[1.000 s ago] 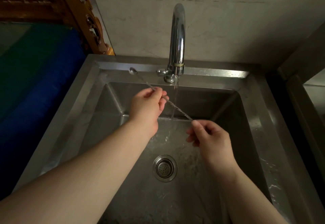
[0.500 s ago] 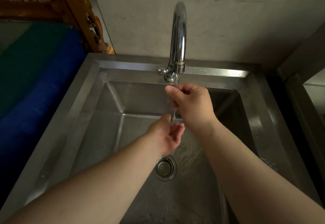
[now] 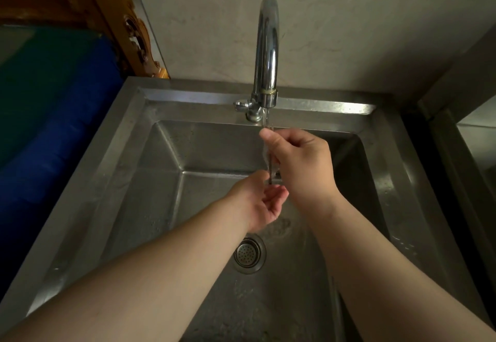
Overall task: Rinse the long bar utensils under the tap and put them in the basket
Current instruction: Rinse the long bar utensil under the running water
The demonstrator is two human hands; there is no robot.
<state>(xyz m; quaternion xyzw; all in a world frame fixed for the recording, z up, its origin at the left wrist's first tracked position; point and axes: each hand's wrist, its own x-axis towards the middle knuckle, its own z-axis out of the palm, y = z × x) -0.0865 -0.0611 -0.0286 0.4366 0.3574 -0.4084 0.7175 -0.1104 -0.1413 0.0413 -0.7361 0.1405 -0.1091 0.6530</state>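
Along the left edge of the view lies a blue and green surface point(image 3: 48, 116), with a piece of carved wooden furniture point(image 3: 88, 11) behind it at the top left corner. Both stand outside the left rim of the stainless steel sink point(image 3: 128, 170).

The left forearm enters from the bottom left corner and reaches across the sink basin toward its middle. The left hand point(image 3: 257, 202) is palm-up and loosely cupped, fingers curled inward, directly below the right hand. It touches the lower end of the bar utensil point(image 3: 270, 172) — a thin dark rod seen only as a short upright length between the two hands. Whether the left fingers actually pinch the rod or merely support it cannot be told from this angle.

The drain strainer point(image 3: 249, 253) sits in the sink floor, near the front and just below the left hand in the view.

The tap point(image 3: 265, 54) rises from the back rim of the sink, near its centre, and curves forward. A thin stream of water point(image 3: 265, 119) falls from the spout onto the top of the right hand and the rod. Wet splash marks show on the basin floor beside the strainer.

The right hand point(image 3: 300, 164) is closed around the upper part of the bar utensil, thumb and fingertips at the top, holding it roughly upright under the stream. The right forearm leaves toward the bottom right corner.

Beyond the right rim stands a dark metal frame point(image 3: 456, 137) — detail there is poor.
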